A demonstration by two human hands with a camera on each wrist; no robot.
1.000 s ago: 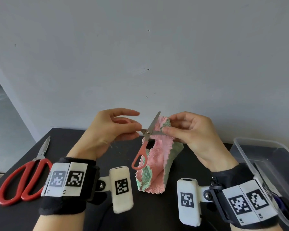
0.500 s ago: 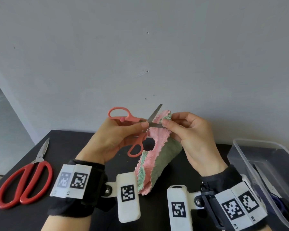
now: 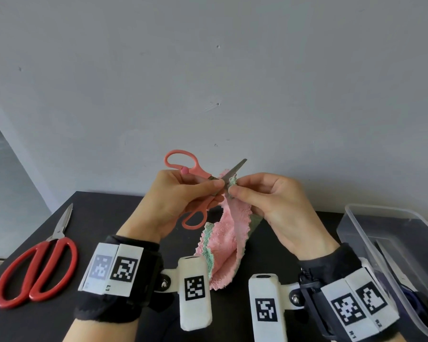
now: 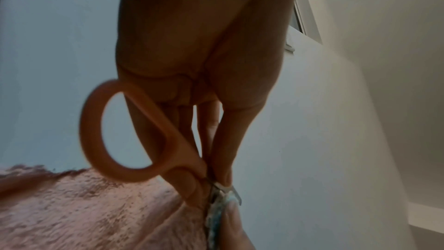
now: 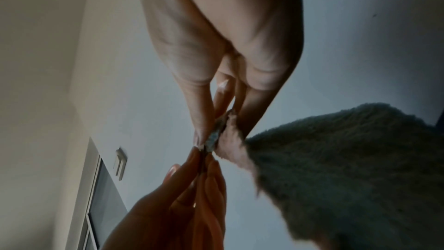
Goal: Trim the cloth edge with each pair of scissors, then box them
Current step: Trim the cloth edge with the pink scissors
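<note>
The left hand (image 3: 178, 201) held the coral scissors (image 3: 203, 180) up off the bench (image 3: 89, 213), fingers and thumb pinched near the pivot rather than through the loops, with the blades spread wide. The right hand (image 3: 272, 206) pinched the top edge of the pink and green cloth (image 3: 226, 233) right against the blades, while the rest of the cloth hung down towards the bench.

The biggest risk I saw was the right fingertips (image 3: 235, 192) sitting just beside the lower blade; a quick snip could have nicked them. Because the left hand gripped near the pivot instead of the loops, the cut would have been weak, and the thick pile might have folded between the blades rather than shearing. A slack pinch could also have let the edge slip out.

The red scissors (image 3: 35, 270) lay closed on the bench at the left, well apart from both hands, apparently waiting their turn. The clear plastic box (image 3: 356, 218) stood at the right with something dark already inside, though I could not tell what
</note>
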